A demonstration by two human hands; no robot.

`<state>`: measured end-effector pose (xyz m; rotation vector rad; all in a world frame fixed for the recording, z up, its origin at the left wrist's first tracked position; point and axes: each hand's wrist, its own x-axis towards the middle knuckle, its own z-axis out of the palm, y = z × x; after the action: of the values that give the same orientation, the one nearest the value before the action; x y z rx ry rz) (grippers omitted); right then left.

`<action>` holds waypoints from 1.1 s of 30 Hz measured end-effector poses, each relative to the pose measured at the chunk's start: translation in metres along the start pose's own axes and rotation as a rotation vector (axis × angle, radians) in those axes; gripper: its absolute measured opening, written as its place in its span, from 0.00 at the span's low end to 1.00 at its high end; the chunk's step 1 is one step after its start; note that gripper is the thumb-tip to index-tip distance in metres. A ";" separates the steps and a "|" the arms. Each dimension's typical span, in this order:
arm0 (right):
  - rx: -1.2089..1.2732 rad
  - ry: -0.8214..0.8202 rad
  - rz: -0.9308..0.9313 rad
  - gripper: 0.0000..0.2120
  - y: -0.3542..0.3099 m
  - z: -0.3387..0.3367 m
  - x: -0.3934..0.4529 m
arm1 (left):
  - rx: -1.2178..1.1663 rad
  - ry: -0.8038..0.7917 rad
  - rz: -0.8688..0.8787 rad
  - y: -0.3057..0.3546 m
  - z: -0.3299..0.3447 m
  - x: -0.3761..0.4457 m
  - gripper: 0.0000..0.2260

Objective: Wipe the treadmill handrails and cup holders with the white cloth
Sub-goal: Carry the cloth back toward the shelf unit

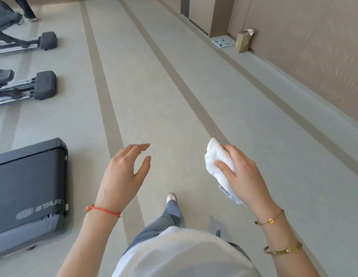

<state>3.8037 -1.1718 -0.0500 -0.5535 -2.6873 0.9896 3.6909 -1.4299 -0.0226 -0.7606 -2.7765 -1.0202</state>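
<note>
My right hand (242,174) grips the bunched white cloth (218,156), its label tag hanging below the palm. My left hand (124,172) hovers in the air with relaxed fingers and holds nothing. The rear end of a dark treadmill deck (30,188) lies on the floor at the lower left, well left of both hands. Its handrails and cup holders are out of view.
Two other exercise machines (34,86) stand further back on the left. A wide grey floor with brown stripes (174,86) stretches ahead. A wall runs along the right, with a brown paper bag (244,41) and a flat scale (222,43) at its foot.
</note>
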 end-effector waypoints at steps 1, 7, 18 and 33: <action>0.006 0.010 -0.005 0.12 -0.002 0.002 0.032 | 0.005 0.003 0.006 -0.006 0.002 0.031 0.12; 0.020 0.043 0.019 0.11 -0.011 0.010 0.194 | 0.024 -0.042 0.049 -0.032 0.016 0.204 0.12; 0.037 0.027 0.085 0.12 0.039 0.026 0.445 | -0.013 -0.136 0.067 -0.067 0.108 0.466 0.12; -0.051 0.011 0.052 0.12 0.102 -0.027 0.845 | -0.035 -0.050 0.073 -0.059 0.211 0.846 0.13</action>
<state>3.0769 -0.7291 -0.0311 -0.6399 -2.7073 0.9308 2.9425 -0.9782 -0.0122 -0.8969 -2.7568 -1.0532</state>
